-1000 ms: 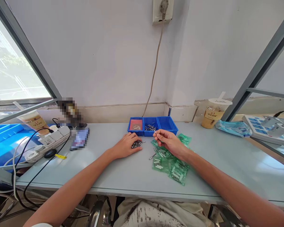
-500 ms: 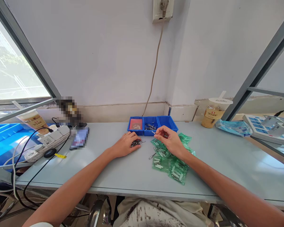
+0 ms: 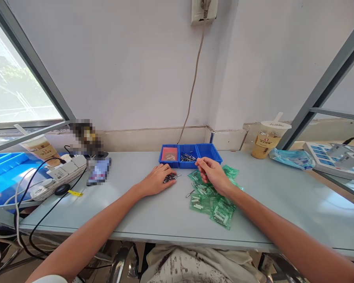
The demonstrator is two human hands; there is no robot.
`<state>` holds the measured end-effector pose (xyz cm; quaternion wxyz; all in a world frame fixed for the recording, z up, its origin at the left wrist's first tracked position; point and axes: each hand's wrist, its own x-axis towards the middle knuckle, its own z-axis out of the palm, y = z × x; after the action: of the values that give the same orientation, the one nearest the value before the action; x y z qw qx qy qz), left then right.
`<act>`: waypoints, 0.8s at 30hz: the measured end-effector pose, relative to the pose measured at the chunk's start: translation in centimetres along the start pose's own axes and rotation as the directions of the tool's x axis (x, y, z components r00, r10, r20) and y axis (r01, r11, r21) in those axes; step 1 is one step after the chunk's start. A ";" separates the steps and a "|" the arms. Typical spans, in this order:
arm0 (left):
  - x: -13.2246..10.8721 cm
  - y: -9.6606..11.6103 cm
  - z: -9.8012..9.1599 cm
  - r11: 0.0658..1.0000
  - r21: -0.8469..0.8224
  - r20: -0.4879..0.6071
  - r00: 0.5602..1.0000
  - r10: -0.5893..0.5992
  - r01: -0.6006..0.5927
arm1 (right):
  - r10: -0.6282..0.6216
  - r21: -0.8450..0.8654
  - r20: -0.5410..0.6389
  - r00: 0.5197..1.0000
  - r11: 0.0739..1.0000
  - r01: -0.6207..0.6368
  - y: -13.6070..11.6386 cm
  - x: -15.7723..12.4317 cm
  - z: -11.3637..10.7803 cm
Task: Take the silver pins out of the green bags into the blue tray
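Observation:
My left hand (image 3: pixel 155 180) lies on the grey table (image 3: pixel 153 212), its fingers curled over a small heap of dark metal pins (image 3: pixel 170 178). My right hand (image 3: pixel 211 172) is raised just in front of a row of three blue bins (image 3: pixel 190 155), its fingertips pinched together at the front edge of the middle bin, which holds metal pins (image 3: pixel 187 158). What the pinch holds is too small to make out. Under the right wrist lies a pile of green plastic bags (image 3: pixel 214 198) with metal parts inside. One loose pin (image 3: pixel 190 193) lies between the hands.
A phone (image 3: pixel 99 171), a white power strip (image 3: pixel 59 175) with black cables and a blue tray (image 3: pixel 6 177) lie at the left. A lidded drink cup (image 3: pixel 266 140) stands at the back right, beside a blue packet (image 3: pixel 290 158). A cord (image 3: pixel 191 86) hangs from a wall socket.
My right hand has moved up from the green bags to the front edge of the middle blue bin. My left hand has stayed on the pin heap.

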<state>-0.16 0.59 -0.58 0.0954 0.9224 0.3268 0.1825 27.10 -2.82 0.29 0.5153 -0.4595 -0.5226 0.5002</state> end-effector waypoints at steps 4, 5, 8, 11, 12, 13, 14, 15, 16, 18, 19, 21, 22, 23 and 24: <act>0.1 0.1 0.0 1.000 0.006 0.006 1.000 0.008 -0.008 | -0.104 -0.172 0.029 0.994 0.979 0.107 0.1 0.0 -0.2; 0.1 0.2 0.0 1.000 0.005 0.009 1.000 0.008 -0.008 | -0.145 -0.261 0.080 0.986 0.952 0.161 0.1 -0.1 -0.2; 0.0 0.2 -0.1 1.000 -0.004 0.014 1.000 0.006 -0.005 | -0.183 -0.499 0.393 0.901 0.781 0.376 -0.1 -0.9 -0.2; 0.1 0.2 0.0 1.000 -0.005 0.011 1.000 0.003 -0.003 | -0.126 -0.565 0.602 0.788 0.631 0.532 0.0 -1.3 -0.1; 0.1 0.2 0.0 1.000 -0.005 0.009 1.000 0.005 -0.005 | -0.121 -0.573 0.625 0.771 0.599 0.559 0.1 -1.4 -0.1; 0.1 0.2 0.0 1.000 -0.006 0.007 1.000 0.008 -0.008 | -0.122 -0.579 0.636 0.762 0.578 0.575 0.2 -1.4 -0.1; 0.1 0.2 0.0 1.000 -0.007 0.004 1.000 0.012 -0.012 | -0.127 -0.584 0.638 0.759 0.563 0.585 0.3 -1.3 -0.1; 0.1 0.2 0.0 1.000 -0.009 0.002 1.000 0.015 -0.015 | -0.137 -0.587 0.637 0.759 0.551 0.593 0.4 -1.3 -0.1; 0.1 0.2 0.0 1.000 -0.010 0.000 1.000 0.017 -0.017 | -0.150 -0.591 0.633 0.759 0.540 0.599 0.5 -1.4 -0.1; 0.1 0.3 -0.1 1.000 -0.010 -0.004 1.000 0.017 -0.017 | -0.177 -0.603 0.617 0.767 0.521 0.604 0.4 -1.5 0.0; 0.1 0.3 -0.1 1.000 -0.009 -0.005 1.000 0.017 -0.017 | -0.193 -0.608 0.602 0.775 0.519 0.601 0.3 -1.6 0.2; 0.1 0.3 -0.2 1.000 -0.007 -0.004 1.000 0.019 -0.019 | -0.235 -0.606 0.559 0.796 0.539 0.585 -0.1 -1.8 0.5; 0.1 0.4 -0.2 1.000 -0.004 -0.002 1.000 0.021 -0.021 | -0.263 -0.597 0.528 0.807 0.561 0.573 -0.2 -1.9 0.6; 0.1 0.4 -0.2 1.000 -0.002 0.000 1.000 0.024 -0.024 | -0.289 -0.584 0.494 0.820 0.588 0.559 -0.4 -2.0 0.7; 0.1 0.4 -0.3 1.000 -0.001 0.000 1.000 0.027 -0.027 | -0.309 -0.569 0.453 0.836 0.622 0.538 -0.5 -2.0 0.8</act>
<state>0.02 0.41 -0.19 0.0937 0.9267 0.3141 0.1838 26.40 -4.90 0.66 0.3271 -0.3908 -0.8361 0.2030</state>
